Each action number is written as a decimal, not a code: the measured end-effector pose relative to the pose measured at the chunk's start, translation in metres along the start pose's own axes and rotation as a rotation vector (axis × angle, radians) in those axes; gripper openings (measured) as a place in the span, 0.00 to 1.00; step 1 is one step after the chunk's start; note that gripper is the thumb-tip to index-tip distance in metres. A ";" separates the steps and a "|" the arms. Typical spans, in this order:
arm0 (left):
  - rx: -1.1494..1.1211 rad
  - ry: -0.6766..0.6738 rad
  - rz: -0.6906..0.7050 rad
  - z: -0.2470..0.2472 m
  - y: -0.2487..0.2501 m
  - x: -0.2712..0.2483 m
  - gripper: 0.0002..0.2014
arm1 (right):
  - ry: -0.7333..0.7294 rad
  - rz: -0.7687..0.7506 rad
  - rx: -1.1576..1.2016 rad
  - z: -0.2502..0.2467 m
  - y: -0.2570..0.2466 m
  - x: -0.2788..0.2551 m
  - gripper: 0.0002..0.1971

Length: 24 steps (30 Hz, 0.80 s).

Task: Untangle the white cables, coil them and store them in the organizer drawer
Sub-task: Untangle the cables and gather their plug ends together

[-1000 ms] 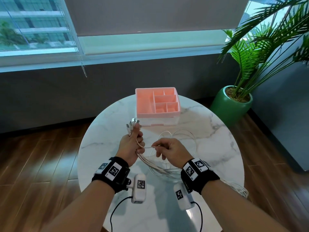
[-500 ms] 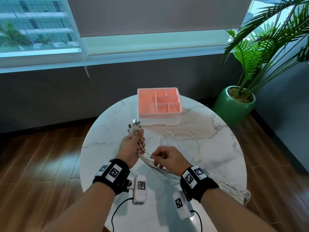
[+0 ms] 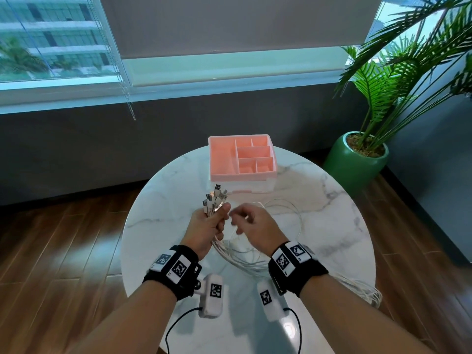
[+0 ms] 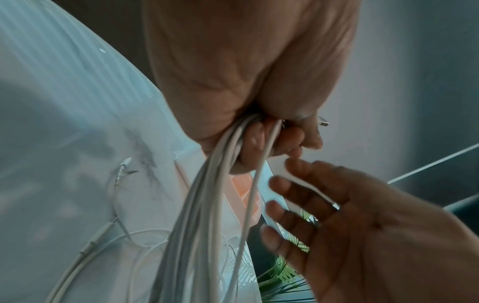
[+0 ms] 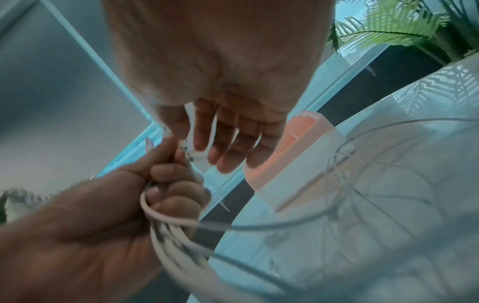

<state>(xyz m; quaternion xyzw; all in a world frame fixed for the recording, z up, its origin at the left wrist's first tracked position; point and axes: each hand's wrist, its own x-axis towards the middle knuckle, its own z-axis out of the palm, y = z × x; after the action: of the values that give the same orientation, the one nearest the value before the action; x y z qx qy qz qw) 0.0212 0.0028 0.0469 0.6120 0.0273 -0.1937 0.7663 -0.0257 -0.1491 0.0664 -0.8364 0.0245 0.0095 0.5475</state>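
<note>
the left hand (image 3: 207,229) is fisted round a bundle of white cables (image 3: 238,261), their plugs (image 3: 214,200) fanning up above the thumb, the strands trailing down under the right wrist and off the near right edge of the round marble table (image 3: 163,208). the right hand (image 3: 255,226) hovers just beside it with fingers (image 5: 228,141) loosely spread and holding nothing; it hides part of the loose loops (image 3: 286,213) lying on the table. the pink organizer (image 3: 241,157) stands at the far side, its top compartments bare, its drawer front (image 3: 252,186) closed beneath. a potted palm (image 3: 362,154) stands on the wooden floor at the right, below a window with a lowered blind (image 3: 229,21).
</note>
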 end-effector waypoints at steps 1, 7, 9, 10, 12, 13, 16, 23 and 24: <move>0.017 -0.013 0.003 0.001 0.001 -0.001 0.13 | 0.086 -0.016 0.018 -0.002 -0.006 0.005 0.09; 0.174 -0.077 0.004 0.009 0.005 -0.006 0.15 | -0.037 -0.105 -0.113 -0.001 -0.036 0.034 0.21; 0.194 -0.089 0.002 0.009 0.006 -0.007 0.13 | -0.069 -0.128 -0.144 0.002 -0.042 0.038 0.20; 0.187 -0.097 0.003 0.009 0.006 -0.008 0.13 | -0.079 -0.135 -0.146 0.003 -0.044 0.039 0.19; 0.175 -0.102 -0.003 0.006 0.007 -0.009 0.13 | -0.098 -0.131 -0.135 0.005 -0.045 0.041 0.18; 0.177 -0.097 -0.009 0.004 0.008 -0.009 0.13 | -0.105 -0.120 -0.121 0.006 -0.044 0.042 0.17; 0.146 -0.062 -0.043 0.001 0.007 -0.010 0.14 | -0.133 -0.091 -0.068 0.009 -0.039 0.044 0.17; -0.225 0.099 -0.041 0.000 0.014 -0.004 0.13 | -0.139 0.049 0.060 0.025 -0.010 0.020 0.24; -0.252 0.121 -0.041 -0.001 0.014 -0.002 0.15 | -0.157 0.048 0.027 0.027 -0.005 0.015 0.20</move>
<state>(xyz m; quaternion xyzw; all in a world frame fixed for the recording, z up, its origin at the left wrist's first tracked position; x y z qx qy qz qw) 0.0240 0.0068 0.0600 0.5206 0.1100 -0.1671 0.8300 -0.0100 -0.1232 0.0593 -0.8248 0.0016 0.0877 0.5586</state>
